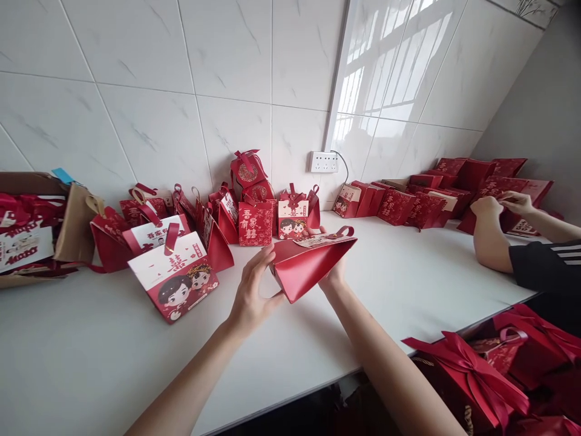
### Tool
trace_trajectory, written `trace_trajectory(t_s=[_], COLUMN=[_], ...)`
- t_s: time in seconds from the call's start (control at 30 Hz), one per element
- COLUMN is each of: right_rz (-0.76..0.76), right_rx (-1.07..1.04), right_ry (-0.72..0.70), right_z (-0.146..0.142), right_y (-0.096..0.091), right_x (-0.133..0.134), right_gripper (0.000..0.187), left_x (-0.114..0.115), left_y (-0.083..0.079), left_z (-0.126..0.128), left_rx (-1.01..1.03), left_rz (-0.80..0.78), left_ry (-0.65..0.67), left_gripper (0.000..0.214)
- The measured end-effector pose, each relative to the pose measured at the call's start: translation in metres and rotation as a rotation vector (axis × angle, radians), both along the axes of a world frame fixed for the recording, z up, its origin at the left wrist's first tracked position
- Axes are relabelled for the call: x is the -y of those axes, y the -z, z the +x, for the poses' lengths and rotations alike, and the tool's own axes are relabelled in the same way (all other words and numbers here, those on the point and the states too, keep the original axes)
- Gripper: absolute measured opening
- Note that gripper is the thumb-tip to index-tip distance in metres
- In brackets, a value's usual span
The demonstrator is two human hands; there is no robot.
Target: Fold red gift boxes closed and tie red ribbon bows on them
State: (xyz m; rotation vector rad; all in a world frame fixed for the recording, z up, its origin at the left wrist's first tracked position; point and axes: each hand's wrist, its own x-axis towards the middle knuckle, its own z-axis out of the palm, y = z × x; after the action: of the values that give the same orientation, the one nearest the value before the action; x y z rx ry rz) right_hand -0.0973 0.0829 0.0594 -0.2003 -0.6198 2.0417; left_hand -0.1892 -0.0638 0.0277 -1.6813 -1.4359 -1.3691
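Between my two hands, a red triangular gift box (308, 269) with a ribbon loop at its top is held tilted above the white counter. My left hand (255, 290) grips its left end, thumb underneath and fingers on the upper edge. Behind the box, my right hand (333, 272) supports the far side, its fingers mostly hidden. To the left of my hands leans a white and red gift box (175, 275) with two cartoon figures. Just beyond the held box stand a red box with white characters (255, 223) and another cartoon box (292, 219).
Several red gift boxes line the tiled wall. An open carton (72, 221) of boxes is at far left. Flatter red boxes (394, 206) stand at right, near a co-worker's hands (503, 206). Ribboned boxes (476, 375) fill the lower right, below the counter edge. A power strip (324, 161) hangs on the wall.
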Motion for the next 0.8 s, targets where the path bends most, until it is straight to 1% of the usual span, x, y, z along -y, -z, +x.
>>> trace_trajectory(t_s=[0.1, 0.2, 0.3, 0.4, 0.47, 0.53, 0.67, 0.8], right_rz=[0.047, 0.059, 0.015, -0.045, -0.050, -0.020, 0.068, 0.102], right_rx=[-0.045, -0.046, -0.051, -0.026, -0.001, 0.013, 0.005, -0.016], right_ry=[-0.110, -0.166, -0.164, -0.120, -0.073, -0.041, -0.072, -0.100], right_z=[-0.0013, -0.0013, -0.0007, -0.0005, -0.0004, -0.0001, 0.0014, 0.0033], right_y=[0.0018, 0.0031, 0.0027, 0.0002, -0.0014, -0.0017, 0.0023, 0.0051], right_x=[-0.0010, -0.0017, -0.0010, 0.0010, 0.0021, 0.0022, 0.0002, 0.0021], right_gripper=[0.029, 0.029, 0.029, 0.031, 0.029, 0.026, 0.025, 0.025], left_x=[-0.0005, -0.0005, -0.0005, -0.0006, -0.0007, -0.0010, -0.0031, -0.0051], left_y=[0.0007, 0.0015, 0.0016, 0.0012, 0.0012, 0.0017, 0.0034, 0.0009], left_z=[-0.0001, 0.0003, 0.0003, -0.0005, -0.0014, -0.0024, -0.0038, -0.0026], left_rx=[-0.052, -0.088, -0.089, -0.048, 0.016, 0.110, 0.349, 0.601], left_rz=[0.023, 0.015, 0.007, 0.006, -0.007, -0.027, -0.047, -0.059], left_ry=[-0.031, -0.038, -0.028, -0.015, -0.003, 0.005, 0.035, 0.077], left_gripper=[0.079, 0.081, 0.081, 0.078, 0.075, 0.075, 0.075, 0.077])
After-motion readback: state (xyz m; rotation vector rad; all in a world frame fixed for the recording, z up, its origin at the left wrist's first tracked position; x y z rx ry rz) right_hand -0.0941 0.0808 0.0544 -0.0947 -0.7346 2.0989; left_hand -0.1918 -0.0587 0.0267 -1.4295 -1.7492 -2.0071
